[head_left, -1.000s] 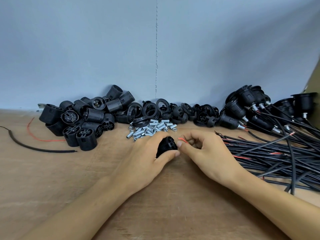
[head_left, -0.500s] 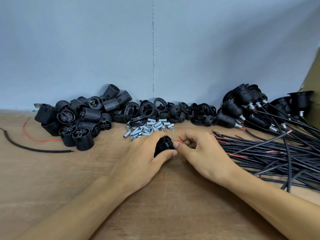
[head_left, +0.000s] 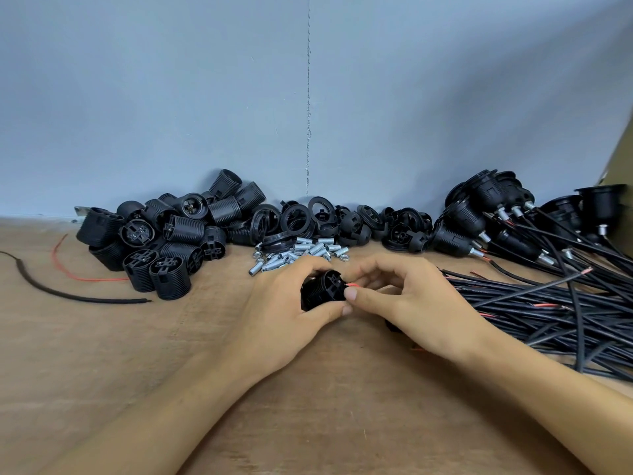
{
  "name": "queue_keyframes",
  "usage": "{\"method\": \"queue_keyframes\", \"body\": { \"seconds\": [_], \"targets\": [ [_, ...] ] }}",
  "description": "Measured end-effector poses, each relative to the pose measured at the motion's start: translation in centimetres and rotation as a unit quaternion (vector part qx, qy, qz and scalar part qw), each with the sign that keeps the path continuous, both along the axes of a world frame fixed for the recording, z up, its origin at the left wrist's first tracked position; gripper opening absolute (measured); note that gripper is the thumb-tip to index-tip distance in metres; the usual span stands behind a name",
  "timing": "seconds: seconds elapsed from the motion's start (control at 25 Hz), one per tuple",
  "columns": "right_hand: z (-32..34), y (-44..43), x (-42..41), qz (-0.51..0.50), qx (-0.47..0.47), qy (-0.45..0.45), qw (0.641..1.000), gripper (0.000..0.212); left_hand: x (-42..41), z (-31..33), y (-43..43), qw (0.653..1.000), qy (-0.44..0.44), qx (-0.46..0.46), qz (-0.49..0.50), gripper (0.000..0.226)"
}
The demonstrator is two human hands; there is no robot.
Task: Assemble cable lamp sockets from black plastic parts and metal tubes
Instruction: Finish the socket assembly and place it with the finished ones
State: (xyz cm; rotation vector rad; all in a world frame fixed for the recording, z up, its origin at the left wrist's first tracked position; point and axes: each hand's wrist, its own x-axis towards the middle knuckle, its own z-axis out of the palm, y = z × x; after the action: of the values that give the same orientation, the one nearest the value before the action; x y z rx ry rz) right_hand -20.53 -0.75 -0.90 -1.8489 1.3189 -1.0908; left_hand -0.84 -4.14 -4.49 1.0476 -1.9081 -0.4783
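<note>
The wooden table (head_left: 102,389) runs under both forearms. Just nearer than the heap of metal tubes (head_left: 301,252), the left hand (head_left: 284,313) grips a socket body (head_left: 322,291), fingers curled over its top and thumb tucked beneath; the right hand (head_left: 411,303), thumb tip against the left thumb, pinches a short red wire (head_left: 352,285) between thumb and forefinger right at the socket's end, its other fingers loosely arched above.

The socket body is a black plastic cylinder, ribbed with thread round its side, its exposed end a flat face moulded with a raised cross; it lies on its side, long axis roughly level and running left to right, the cross face turned toward the right hand and tilted a little up; whether it rests on the wood I cannot tell.

Right of the tubes a thick cable bundle (head_left: 548,303) fans across the table, a few red tips showing; well left of the tubes lie a loose black cable (head_left: 51,289) and a loose red strand (head_left: 68,269).

Left of the tubes and slightly behind sits a pile of threaded shells (head_left: 164,241); directly behind the tubes, black rings (head_left: 308,217) and caps; behind and right, finished sockets (head_left: 486,214) with metal necks and trailing cables; behind everything, the blue-grey wall (head_left: 205,97).
</note>
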Motion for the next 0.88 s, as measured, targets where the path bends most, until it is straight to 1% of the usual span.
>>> {"method": "queue_keyframes", "body": {
  "seconds": [0.08, 0.16, 0.28, 0.44, 0.64, 0.76, 0.88],
  "targets": [
    [0.1, 0.0, -0.3, 0.002, -0.012, -0.006, 1.0, 0.008, 0.1, 0.0, -0.1, 1.0, 0.008, 0.013, -0.01, 0.044],
    [0.1, 0.0, -0.6, 0.006, -0.004, -0.027, 1.0, 0.006, 0.2, 0.0, -0.1, 1.0, 0.006, 0.013, -0.011, 0.048],
    [0.2, 0.0, -0.8, 0.042, 0.026, -0.058, 0.997, 0.003, 0.3, 0.1, 0.0, 1.0, 0.0, 0.0, -0.011, 0.047],
    [0.3, -0.2, -1.5, 0.083, 0.063, -0.071, 0.992, 0.005, 0.2, 0.2, 0.2, 1.0, -0.007, -0.014, -0.019, 0.046],
    [0.1, -0.3, -1.8, 0.084, 0.051, -0.043, 0.994, 0.008, 0.3, 0.2, 0.2, 0.999, -0.027, -0.045, -0.004, 0.046],
    [0.2, 0.0, -1.4, 0.096, 0.045, -0.031, 0.994, 0.006, 0.4, 0.0, 0.1, 0.998, -0.039, -0.056, 0.007, 0.047],
    [0.1, 0.2, -1.2, 0.061, 0.003, 0.007, 0.998, 0.01, 0.5, 0.0, 0.1, 0.997, -0.039, -0.062, 0.019, 0.049]
  ]
}}
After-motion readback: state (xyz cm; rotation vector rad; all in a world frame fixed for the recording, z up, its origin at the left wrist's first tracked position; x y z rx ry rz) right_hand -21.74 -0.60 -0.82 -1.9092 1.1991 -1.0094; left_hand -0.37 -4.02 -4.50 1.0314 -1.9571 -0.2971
